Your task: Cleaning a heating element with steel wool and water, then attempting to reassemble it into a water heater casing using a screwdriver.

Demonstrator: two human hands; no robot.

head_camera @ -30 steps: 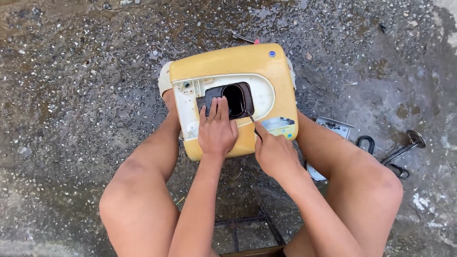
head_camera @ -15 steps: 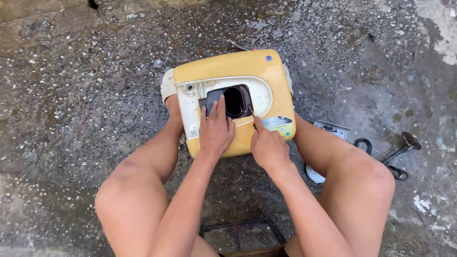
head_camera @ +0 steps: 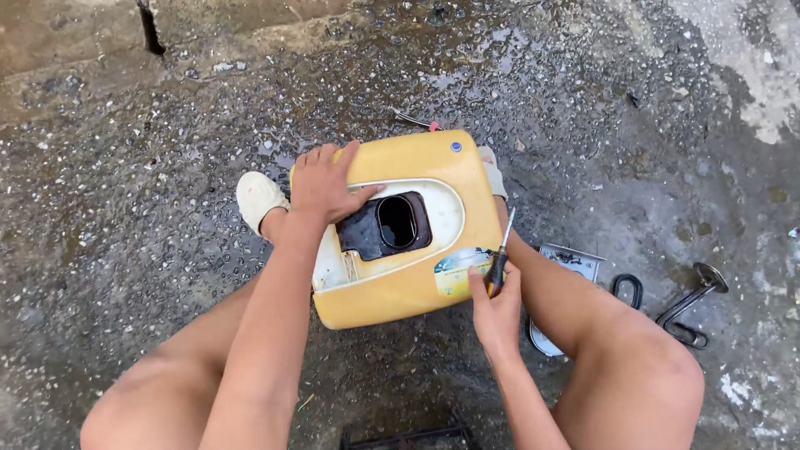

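Since a moment ago the left hand [head_camera: 321, 185] has shifted from the opening to the yellow casing's [head_camera: 400, 283] ten o'clock corner, lying flat and open. The right hand [head_camera: 496, 304] now grips a screwdriver [head_camera: 502, 257] at four o'clock. The casing sits between the knees; it looks stiff, bulky, and best held by its edges. Nothing can be made out inside its dark opening [head_camera: 397, 222].

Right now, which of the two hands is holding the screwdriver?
The right hand, at the yellow casing's near right corner, grips the screwdriver. The left hand lies flat on the casing, holding nothing.

One yellow housing [head_camera: 417, 283], one screwdriver [head_camera: 500, 262], two hands, one white shoe [head_camera: 258, 198], one metal plate [head_camera: 571, 260].
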